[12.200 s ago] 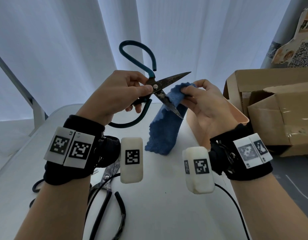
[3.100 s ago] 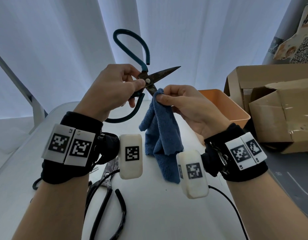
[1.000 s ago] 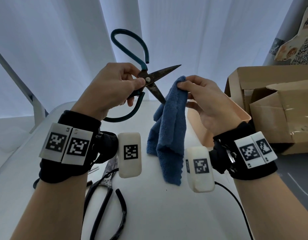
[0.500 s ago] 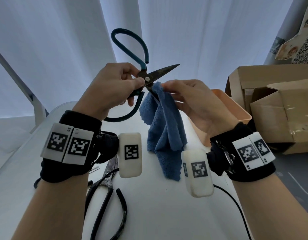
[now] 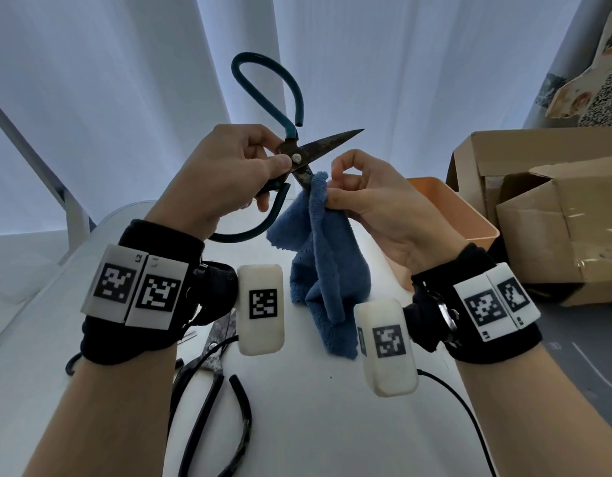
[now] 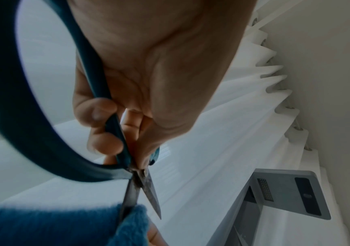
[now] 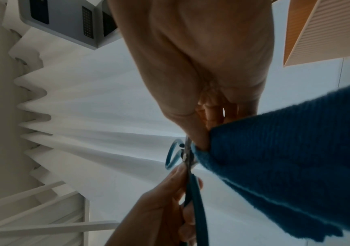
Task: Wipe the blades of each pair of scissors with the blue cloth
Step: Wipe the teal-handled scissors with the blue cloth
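I see a white worktop point(image 5: 332, 425) running away from me toward pale pleated curtains point(image 5: 108, 98). To the right stand open cardboard boxes point(image 5: 555, 218), and just beside them, at the worktop's right edge, an orange plastic bin point(image 5: 469, 215).

My left hand point(image 5: 225, 180) is raised above the worktop and holds the teal-handled scissors point(image 5: 294, 156) close to the pivot, thumb pressed by the screw and fingers curled round the lower handle; its grip is closed firmly on them. The handle loops spread wide, one arcing up, the other down and toward me. The dark, stained blades stand apart: the upper one points right and slightly up, bare, while the lower one slants down into the cloth.

My right hand point(image 5: 376, 204) pinches the blue cloth point(image 5: 325, 263) between thumb and fingertips, its grip closed on the fold that wraps the lower blade just past the pivot. The left wrist view shows that blade point(image 6: 130, 196) disappearing into the fold. The rest of the cloth hangs in loose folds toward the worktop; I cannot tell whether its lowest edge touches the surface.

Near my left wrist a second pair of scissors with black handles point(image 5: 211, 401) lies flat on the worktop, its mottled blades partly hidden behind the wrist camera. A thin black cable point(image 5: 469, 418) runs along the surface below my right wrist.
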